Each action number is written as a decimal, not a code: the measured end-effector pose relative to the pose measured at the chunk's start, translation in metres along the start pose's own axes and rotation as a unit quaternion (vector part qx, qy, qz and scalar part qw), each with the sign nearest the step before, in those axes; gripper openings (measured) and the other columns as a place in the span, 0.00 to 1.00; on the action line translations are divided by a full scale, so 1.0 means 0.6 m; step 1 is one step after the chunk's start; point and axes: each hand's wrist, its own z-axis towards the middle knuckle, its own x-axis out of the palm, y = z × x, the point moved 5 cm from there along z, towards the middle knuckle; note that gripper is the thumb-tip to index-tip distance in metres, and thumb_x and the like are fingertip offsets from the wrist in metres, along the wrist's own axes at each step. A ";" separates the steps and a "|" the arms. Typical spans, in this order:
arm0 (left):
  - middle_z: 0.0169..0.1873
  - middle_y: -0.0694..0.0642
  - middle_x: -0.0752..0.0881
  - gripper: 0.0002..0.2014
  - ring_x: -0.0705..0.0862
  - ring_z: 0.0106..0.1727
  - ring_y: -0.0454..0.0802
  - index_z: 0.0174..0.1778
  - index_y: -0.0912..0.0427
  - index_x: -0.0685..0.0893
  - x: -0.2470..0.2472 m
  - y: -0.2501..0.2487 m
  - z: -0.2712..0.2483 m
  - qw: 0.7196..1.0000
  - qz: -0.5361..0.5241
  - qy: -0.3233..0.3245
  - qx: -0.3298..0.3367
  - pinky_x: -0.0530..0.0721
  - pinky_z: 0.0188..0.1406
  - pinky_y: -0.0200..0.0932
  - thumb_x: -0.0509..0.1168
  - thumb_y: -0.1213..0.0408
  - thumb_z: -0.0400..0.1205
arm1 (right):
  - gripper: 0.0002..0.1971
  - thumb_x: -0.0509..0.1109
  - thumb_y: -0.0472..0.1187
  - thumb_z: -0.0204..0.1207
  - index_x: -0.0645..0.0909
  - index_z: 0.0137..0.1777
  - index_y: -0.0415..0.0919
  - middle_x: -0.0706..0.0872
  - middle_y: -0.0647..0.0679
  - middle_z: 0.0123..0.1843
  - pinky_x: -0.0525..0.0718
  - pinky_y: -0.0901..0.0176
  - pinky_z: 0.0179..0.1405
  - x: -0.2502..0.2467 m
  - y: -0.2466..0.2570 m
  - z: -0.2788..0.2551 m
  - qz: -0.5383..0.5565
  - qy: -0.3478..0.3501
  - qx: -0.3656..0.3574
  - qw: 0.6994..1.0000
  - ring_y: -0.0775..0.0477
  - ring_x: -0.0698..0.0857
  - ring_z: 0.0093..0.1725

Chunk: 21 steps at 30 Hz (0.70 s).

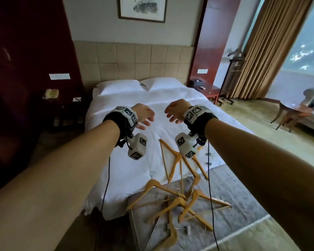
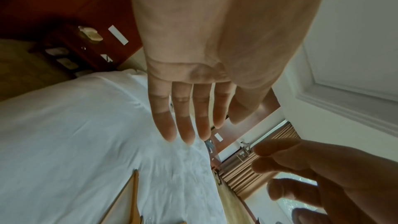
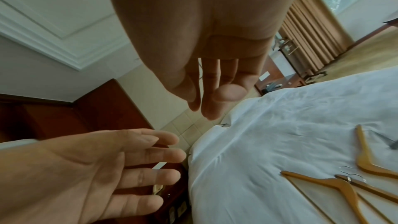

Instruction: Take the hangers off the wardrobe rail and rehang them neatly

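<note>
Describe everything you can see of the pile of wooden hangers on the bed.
The wooden hangers are light tan, with thin metal hooks and crossbars; some carry metal clips. They lie flat in a loose, criss-crossed heap at the foot of the bed, partly on the white sheet and partly on a grey runner. Neither hand touches them.

White bed [image 1: 127, 160], tan padded headboard [image 1: 134, 60], brown curtains [image 1: 265, 48], bright window [image 1: 304, 37].

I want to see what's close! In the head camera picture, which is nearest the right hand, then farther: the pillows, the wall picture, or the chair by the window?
From the right hand:
1. Pillows, ahead at the bed's head.
2. Chair, off right by the window.
3. Wall picture, high above the headboard.
</note>
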 end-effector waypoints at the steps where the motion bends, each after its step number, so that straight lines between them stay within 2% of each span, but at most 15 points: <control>1: 0.46 0.55 0.86 0.07 0.85 0.40 0.52 0.51 0.57 0.84 0.010 0.009 0.024 1.000 -0.004 0.012 -0.005 0.84 0.37 0.45 0.63 0.61 0.84 | 0.07 0.66 0.39 0.80 0.86 0.51 0.39 0.89 0.47 0.43 0.81 0.66 0.22 0.002 -0.021 0.017 0.000 -0.002 0.010 1.000 0.52 0.89 0.35; 5: 0.47 0.55 0.88 0.07 0.87 0.42 0.52 0.53 0.57 0.84 0.053 0.047 0.103 0.999 -0.016 0.041 -0.027 0.87 0.39 0.46 0.63 0.61 0.84 | 0.08 0.66 0.39 0.81 0.86 0.52 0.38 0.90 0.47 0.44 0.83 0.63 0.27 0.014 -0.106 0.062 0.004 0.002 0.047 0.999 0.47 0.90 0.40; 9: 0.45 0.56 0.87 0.07 0.86 0.41 0.52 0.54 0.59 0.83 0.103 0.092 0.153 0.995 -0.027 0.076 -0.066 0.86 0.40 0.47 0.63 0.63 0.84 | 0.08 0.66 0.38 0.81 0.86 0.52 0.38 0.90 0.46 0.44 0.83 0.64 0.26 0.030 -0.186 0.094 0.020 0.014 0.093 0.995 0.48 0.90 0.39; 13: 0.45 0.56 0.86 0.06 0.84 0.41 0.52 0.51 0.59 0.82 0.153 0.136 0.196 0.989 -0.031 0.091 -0.110 0.84 0.40 0.46 0.61 0.64 0.85 | 0.09 0.67 0.40 0.80 0.88 0.51 0.37 0.92 0.43 0.47 0.90 0.52 0.43 0.052 -0.268 0.135 0.028 0.037 0.123 0.991 0.41 0.92 0.46; 16: 0.46 0.57 0.86 0.07 0.84 0.41 0.53 0.53 0.60 0.82 0.187 0.176 0.236 0.985 -0.046 0.091 -0.140 0.83 0.38 0.46 0.61 0.64 0.85 | 0.10 0.67 0.40 0.79 0.88 0.48 0.35 0.92 0.40 0.45 0.89 0.54 0.38 0.071 -0.328 0.167 0.046 0.045 0.136 0.989 0.41 0.91 0.43; 18: 0.45 0.57 0.86 0.07 0.84 0.40 0.53 0.54 0.60 0.82 0.211 0.207 0.261 0.980 -0.053 0.090 -0.168 0.83 0.38 0.46 0.62 0.64 0.84 | 0.10 0.66 0.40 0.80 0.87 0.48 0.36 0.91 0.43 0.40 0.87 0.57 0.33 0.084 -0.368 0.189 0.046 0.063 0.144 0.986 0.44 0.89 0.38; 21: 0.42 0.57 0.84 0.04 0.82 0.38 0.54 0.49 0.59 0.80 0.258 0.252 0.291 0.960 -0.076 0.111 -0.245 0.82 0.38 0.47 0.63 0.63 0.85 | 0.09 0.65 0.39 0.81 0.86 0.48 0.37 0.89 0.45 0.40 0.81 0.62 0.28 0.108 -0.435 0.225 0.057 0.100 0.156 0.981 0.48 0.87 0.36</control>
